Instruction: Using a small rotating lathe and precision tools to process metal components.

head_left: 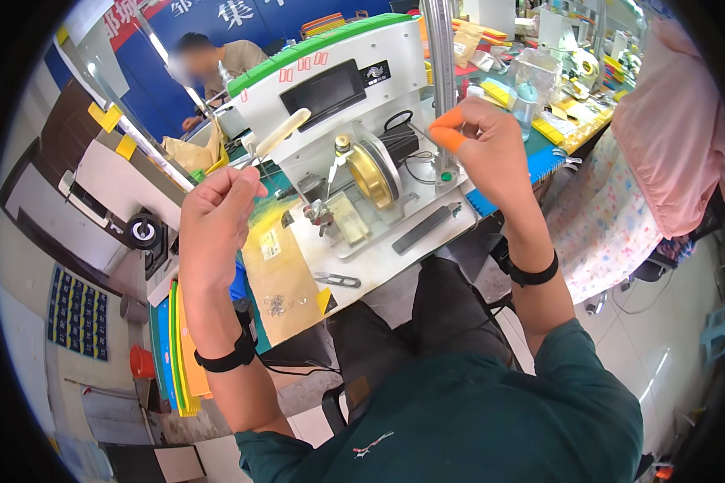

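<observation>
My left hand (217, 213) is raised on the left, its thumb and fingers pinched together. Anything between its fingertips is too small to make out. Just beyond it stands a cream-coloured rounded handle (283, 133); I cannot tell whether they touch. My right hand (491, 145) is up at the right, with orange finger cots (449, 129) on two fingers whose tips meet. What they pinch, if anything, does not show. Between my hands is a white bench machine (350, 84) with a green top, a dark screen and a brass-coloured wheel (370, 175).
Thread snips (340, 279) and a dark grey bar (421, 230) lie on the machine's white base. Small metallic pieces (279, 305) rest on a tan sheet (294, 270). Pink cloth (670, 121) hangs at the right. Another person (217, 68) sits behind the machine.
</observation>
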